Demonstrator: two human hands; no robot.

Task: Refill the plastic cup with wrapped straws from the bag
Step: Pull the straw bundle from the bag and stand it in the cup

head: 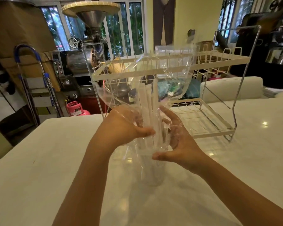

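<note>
Head view, lowest in the frame: two bare forearms reach up over a pale glossy worktop. Just below the hands, at centre, stands the clear plastic cup, faint against the shine; some wrapped straws seem to stand in it already, though I cannot tell how many. Above it, the left hand and right hand close on the clear bag from either side. Left fingers are curled around the neck of the bag, thumb pressed onto the bundle; right fingers are partly spread and cupped against the film, thumb below. White wrapped straws stand upright inside the bag, at mid-frame. To do this well, I would keep the bundle vertical over the cup's mouth and draw the film off gently. Behind, right of centre, sits a wire dish rack.
</note>
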